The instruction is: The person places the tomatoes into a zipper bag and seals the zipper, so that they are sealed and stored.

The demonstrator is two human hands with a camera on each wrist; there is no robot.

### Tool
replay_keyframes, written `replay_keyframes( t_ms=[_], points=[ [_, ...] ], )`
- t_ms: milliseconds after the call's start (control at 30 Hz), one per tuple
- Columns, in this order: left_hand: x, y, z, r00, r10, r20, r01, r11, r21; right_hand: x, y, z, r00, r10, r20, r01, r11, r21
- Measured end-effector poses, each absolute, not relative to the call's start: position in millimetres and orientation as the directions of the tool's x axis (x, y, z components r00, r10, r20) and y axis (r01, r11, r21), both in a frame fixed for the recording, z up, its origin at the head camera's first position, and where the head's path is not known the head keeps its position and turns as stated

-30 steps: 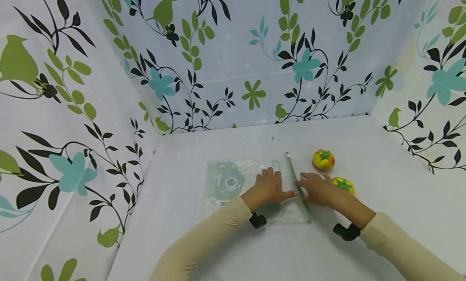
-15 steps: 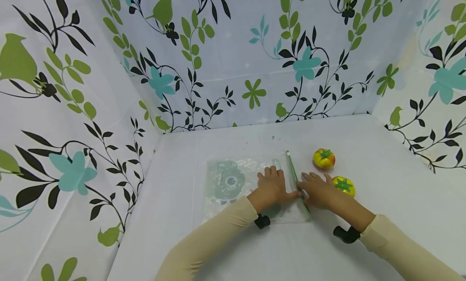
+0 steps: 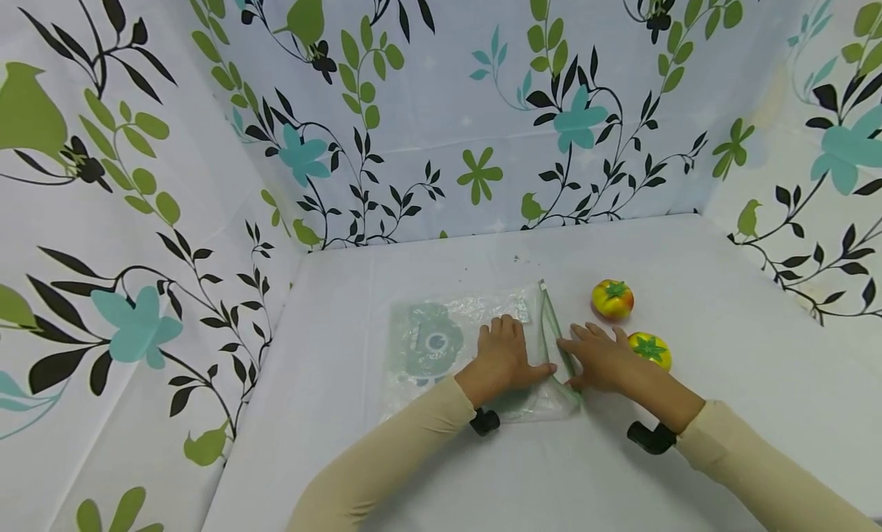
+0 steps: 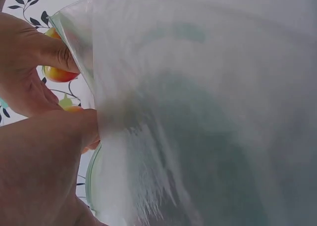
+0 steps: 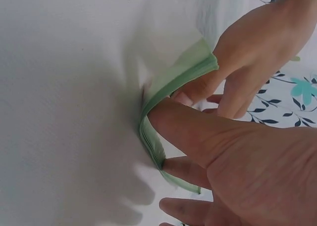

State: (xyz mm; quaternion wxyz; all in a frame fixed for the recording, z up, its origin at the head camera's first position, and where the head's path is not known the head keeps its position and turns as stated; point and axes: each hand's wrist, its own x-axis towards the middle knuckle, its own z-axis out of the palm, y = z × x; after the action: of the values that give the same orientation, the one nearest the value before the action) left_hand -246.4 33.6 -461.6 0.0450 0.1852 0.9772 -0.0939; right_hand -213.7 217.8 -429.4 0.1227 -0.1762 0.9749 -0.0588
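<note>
A clear zip bag with pale green shapes showing on it lies flat on the white table. Its green zip strip is spread apart, so the mouth gapes on the right. My left hand lies over the bag and pinches the near lip, thumb pointing at the mouth. Opposite it, my right hand holds the other lip with thumb and finger; the strip bends round its thumb. Close by stand two yellow-red tomato-like fruits with green tops, a farther one and a nearer one partly behind my right hand.
The white table reaches back to a patterned cloth with leaves, birds and flowers. More of that cloth hangs at the left and right. A small black camera sits on each wrist.
The zip edges, together as one line before, have parted into a gap. My left hand moved slightly right, then back left; the right hand stayed nearly in place. Both fruits have not moved.
</note>
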Motion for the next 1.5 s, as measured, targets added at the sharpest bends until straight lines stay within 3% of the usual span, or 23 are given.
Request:
replay_keyframes(
  t_ms=[333,700,967,1267,1500],
  points=[
    [-245,18,-452,-0.940,0.283,-0.188,0.321,0.922,-0.217,-216,215,-426,-0.907,-0.353,-0.230,-0.332,0.935,-0.125],
    [-240,-7,-453,-0.951,0.259,-0.168,0.274,0.959,-0.075,-217,214,-427,-0.909,-0.347,-0.232,-0.328,0.937,-0.116],
    [-234,-19,-453,-0.948,0.275,-0.162,0.261,0.960,0.101,-217,212,-422,-0.909,-0.337,-0.247,-0.314,0.941,-0.128],
    [-235,-22,-458,-0.945,0.291,-0.148,0.272,0.953,0.132,-219,215,-429,-0.910,-0.346,-0.229,-0.323,0.937,-0.132],
    [-235,-27,-455,-0.939,0.303,-0.162,0.277,0.946,0.166,-224,224,-425,-0.907,-0.407,-0.110,-0.388,0.907,-0.161]
  ],
)
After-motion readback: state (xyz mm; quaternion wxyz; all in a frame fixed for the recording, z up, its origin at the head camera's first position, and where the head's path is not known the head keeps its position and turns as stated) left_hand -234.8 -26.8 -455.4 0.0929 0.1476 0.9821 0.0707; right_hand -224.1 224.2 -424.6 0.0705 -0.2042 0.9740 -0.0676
